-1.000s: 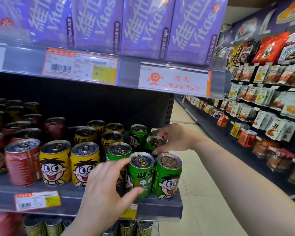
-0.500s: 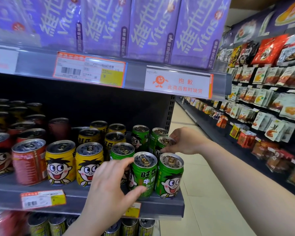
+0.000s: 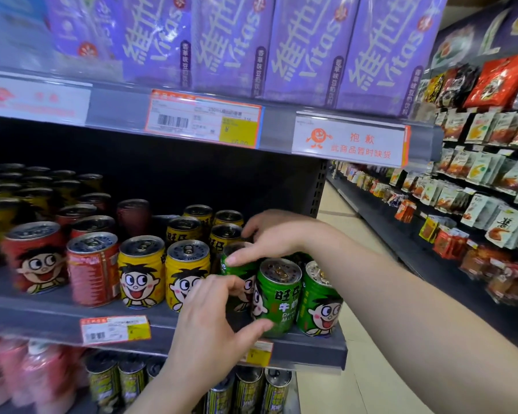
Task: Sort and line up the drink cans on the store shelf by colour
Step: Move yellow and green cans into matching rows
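Note:
Cartoon-face drink cans stand on a grey shelf (image 3: 42,319): red cans (image 3: 93,270) at the left, yellow cans (image 3: 141,273) in the middle, green cans at the right end. My left hand (image 3: 210,324) cups the front green can (image 3: 277,297), thumb on its lower front, fingers curled at its left side. Another green can (image 3: 320,303) stands touching it on the right. My right hand (image 3: 272,234) reaches over from the right and pinches a green can (image 3: 241,268) in the row behind, thumb on its rim. Further green cans behind are hidden by that hand.
Purple drink cartons (image 3: 305,46) fill the shelf above, whose edge with a price label (image 3: 204,122) hangs low over the cans. Darker cans (image 3: 248,389) stand on the shelf below. The shelf ends at the right; beyond it are the aisle floor (image 3: 359,234) and snack racks (image 3: 491,174).
My right hand has moved left from the rear right-hand green cans onto the green can behind the front one. My left hand stays at the front green can. The view has shifted right.

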Demonstrator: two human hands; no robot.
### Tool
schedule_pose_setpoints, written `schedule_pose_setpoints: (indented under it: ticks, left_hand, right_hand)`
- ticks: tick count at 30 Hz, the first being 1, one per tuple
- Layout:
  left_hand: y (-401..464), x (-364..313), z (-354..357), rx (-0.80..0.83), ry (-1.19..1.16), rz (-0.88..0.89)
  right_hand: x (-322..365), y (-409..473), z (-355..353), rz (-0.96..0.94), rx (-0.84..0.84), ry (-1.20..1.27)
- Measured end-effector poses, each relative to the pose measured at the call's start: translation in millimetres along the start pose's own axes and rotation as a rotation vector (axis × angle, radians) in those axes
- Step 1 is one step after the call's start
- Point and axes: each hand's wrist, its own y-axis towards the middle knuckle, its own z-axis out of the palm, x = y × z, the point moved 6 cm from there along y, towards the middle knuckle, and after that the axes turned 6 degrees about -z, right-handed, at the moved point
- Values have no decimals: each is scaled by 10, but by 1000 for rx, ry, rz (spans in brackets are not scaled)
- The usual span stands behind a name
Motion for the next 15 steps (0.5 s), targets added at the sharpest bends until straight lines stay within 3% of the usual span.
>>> schedule_pose_setpoints:
  ticks: [4, 15]
  left_hand:
    - [-49, 89, -58, -14, -6, 2]
    - [-67, 159, 14, 7, -69, -27]
  right_hand:
    - [67, 147, 53, 29, -29, -151]
    - [-576, 76, -135, 236, -165, -212]
